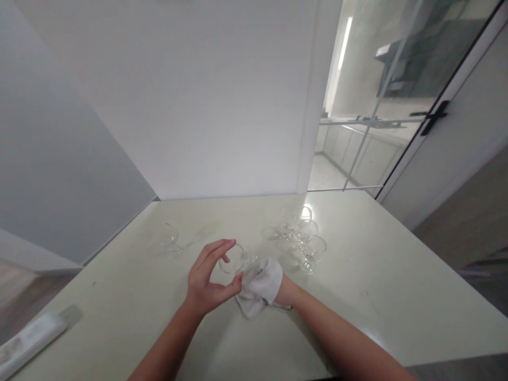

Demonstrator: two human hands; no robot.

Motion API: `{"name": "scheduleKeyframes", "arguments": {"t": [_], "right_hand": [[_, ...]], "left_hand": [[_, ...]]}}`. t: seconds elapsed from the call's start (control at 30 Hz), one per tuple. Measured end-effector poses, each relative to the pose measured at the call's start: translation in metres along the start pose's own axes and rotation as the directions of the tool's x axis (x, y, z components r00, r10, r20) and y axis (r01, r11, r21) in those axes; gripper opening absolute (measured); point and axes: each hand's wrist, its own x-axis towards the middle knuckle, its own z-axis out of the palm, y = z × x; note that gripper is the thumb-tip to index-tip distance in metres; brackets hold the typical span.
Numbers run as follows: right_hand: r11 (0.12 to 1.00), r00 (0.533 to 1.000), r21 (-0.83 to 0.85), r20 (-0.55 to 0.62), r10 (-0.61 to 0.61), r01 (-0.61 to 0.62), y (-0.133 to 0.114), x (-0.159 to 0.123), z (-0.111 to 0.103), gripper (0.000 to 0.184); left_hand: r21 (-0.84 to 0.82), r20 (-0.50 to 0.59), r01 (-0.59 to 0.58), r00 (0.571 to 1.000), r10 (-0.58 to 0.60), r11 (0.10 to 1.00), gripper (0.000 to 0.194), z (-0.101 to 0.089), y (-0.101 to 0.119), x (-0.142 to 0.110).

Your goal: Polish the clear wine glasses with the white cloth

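Up front, the left hand [208, 280] curls around a clear glass [232, 258], fingers over its rim and thumb beneath, holding it just above the table [377, 296]. Beside it, the right hand [273, 288] is wrapped in a white cloth [260, 286] pressed against the glass; its fingers are hidden. Behind stand a cluster of glasses [301, 235], and 1 lone glass [170, 238] sits left. A white box [27, 341] lies at the near left edge.

Bright, soft daylight — tabletop [357, 275] glare; warped edges
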Motion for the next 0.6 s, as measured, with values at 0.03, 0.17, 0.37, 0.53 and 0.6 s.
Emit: {"name": "scheduleKeyframes", "arguments": {"t": [0.03,0.17,0.37,0.53,0.6], "right_hand": [[0.996,0.994,-0.014,0.07,-0.085,0.086,0.001,-0.003,0.002,0.02],[0.968,0.957,-0.102,0.205,-0.205,0.229,0.006,-0.012,0.008,0.023],[0.931,0.94,-0.304,0.328,-0.095,0.2,0.004,-0.007,0.001,0.035],[0.902,0.943,-0.379,0.322,-0.082,0.208,0.008,-0.009,0.003,0.038],[0.896,0.946,-0.376,0.301,-0.123,0.236,0.016,-0.01,0.008,0.038]], "left_hand": [[-0.023,-0.003,0.037,0.999,-0.038,0.999,0.065,0.003,0.001,0.008],[-0.162,0.113,0.188,0.979,-0.171,0.969,0.054,0.033,0.004,0.034],[-0.252,0.237,0.336,0.931,-0.279,0.907,0.047,0.096,-0.001,0.049],[-0.249,0.269,0.323,0.929,-0.255,0.913,0.045,0.125,-0.005,0.05],[-0.257,0.259,0.295,0.938,-0.228,0.92,0.042,0.129,-0.005,0.051]]}}
